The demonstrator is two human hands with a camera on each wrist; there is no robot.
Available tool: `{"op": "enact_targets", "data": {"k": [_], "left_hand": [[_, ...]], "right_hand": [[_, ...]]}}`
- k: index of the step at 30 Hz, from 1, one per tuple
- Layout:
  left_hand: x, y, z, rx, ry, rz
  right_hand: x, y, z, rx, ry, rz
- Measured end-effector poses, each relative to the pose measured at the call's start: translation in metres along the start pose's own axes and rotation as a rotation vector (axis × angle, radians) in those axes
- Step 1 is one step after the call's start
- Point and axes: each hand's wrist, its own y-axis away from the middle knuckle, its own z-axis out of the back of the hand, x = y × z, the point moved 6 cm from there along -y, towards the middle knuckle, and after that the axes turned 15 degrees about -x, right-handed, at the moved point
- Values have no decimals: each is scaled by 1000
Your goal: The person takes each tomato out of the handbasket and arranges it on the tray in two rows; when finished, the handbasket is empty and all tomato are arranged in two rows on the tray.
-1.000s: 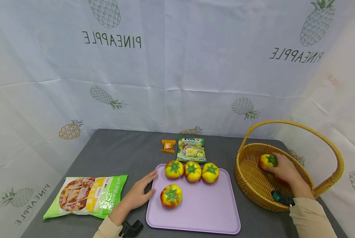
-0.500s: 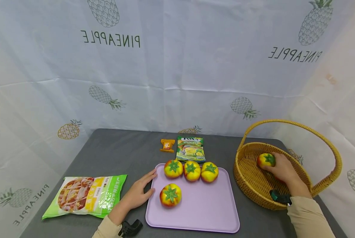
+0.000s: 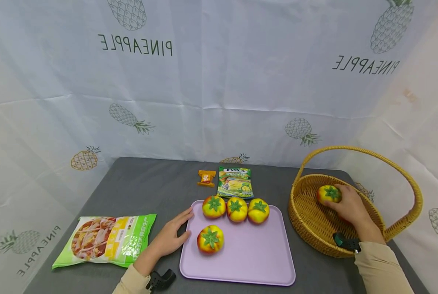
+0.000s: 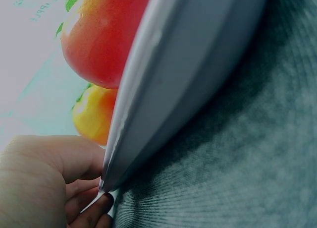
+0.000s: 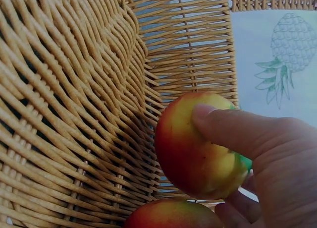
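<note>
My right hand (image 3: pixel 351 204) reaches into the wicker basket (image 3: pixel 299 222) and grips a yellow-red persimmon (image 3: pixel 329 194) with a green star-shaped calyx. The right wrist view shows the thumb pressed on this persimmon (image 5: pixel 190 148), close by the woven wall. A second persimmon (image 5: pixel 171 215) lies just below it, mostly hidden by the hand in the head view. My left hand (image 3: pixel 171 234) rests at the left edge of the lilac tray (image 3: pixel 255 261), fingers extended and thumb against the rim. Three persimmons (image 3: pixel 237 209) form a row along the tray's back; another persimmon (image 3: pixel 210 239) sits nearer the left front.
Left of the tray lies a green-and-white food bag (image 3: pixel 105 241). Behind the tray are a green candy packet (image 3: pixel 235 183) and a small orange wrapped snack (image 3: pixel 206 178). The basket's tall handle (image 3: pixel 411 183) arches above my right forearm. A pineapple-print cloth (image 3: pixel 219 81) hangs behind the table.
The gripped persimmon has turned slightly in the basket, so its green calyx now faces more upward. My left hand stays at the tray's edge.
</note>
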Motion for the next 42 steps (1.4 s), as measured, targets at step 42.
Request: {"op": "enact_targets", "data": {"k": [42], "left_hand": [[-4, 0, -2, 3, 4, -19]], "right_hand": [[83, 32, 52, -245, -169, 120]]}}
